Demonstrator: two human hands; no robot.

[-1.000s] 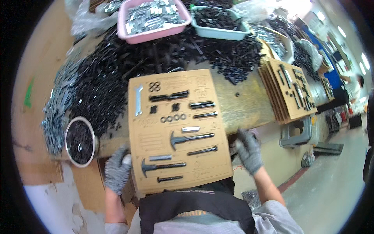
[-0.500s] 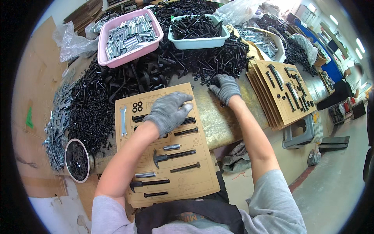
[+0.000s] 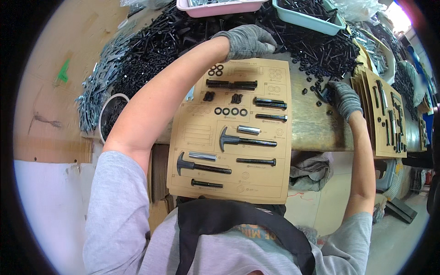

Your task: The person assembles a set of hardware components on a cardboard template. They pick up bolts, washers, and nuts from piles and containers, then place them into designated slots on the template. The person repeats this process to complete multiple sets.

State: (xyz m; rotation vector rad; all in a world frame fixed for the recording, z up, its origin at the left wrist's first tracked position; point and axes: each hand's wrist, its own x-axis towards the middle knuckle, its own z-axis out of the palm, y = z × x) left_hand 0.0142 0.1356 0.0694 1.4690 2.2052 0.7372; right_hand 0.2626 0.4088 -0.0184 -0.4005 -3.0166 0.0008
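Note:
My left hand (image 3: 250, 42), in a grey knit glove, is over the heap of black metal parts (image 3: 158, 50) just past the far edge of a printed cardboard sheet (image 3: 270, 183). Its fingers are curled; whatever they hold is hidden. On the sheet lie black washers (image 3: 230, 111), bolts (image 3: 270, 103), silver sleeves (image 3: 203, 156) and hook-headed black bolts (image 3: 250, 140). To the right, my gloved right hand (image 3: 347, 100) rests at the table with bent fingers, among scattered black nuts (image 3: 319, 104). Something dark shows at its fingertips, too unclear to name.
A pink tub (image 3: 220, 10) and a light-blue tub (image 3: 311, 20) stand on the heaps at the back. More cardboard sheets with hardware (image 3: 389, 137) lean at the right. A round container (image 3: 106, 117) of black parts sits at the left edge, near grey wrenches (image 3: 94, 94).
My left hand has moved from over the cardboard sheet to the heap beyond it. My right hand stays by the nuts, its fingers drawn nearer me. The whole view has shifted.

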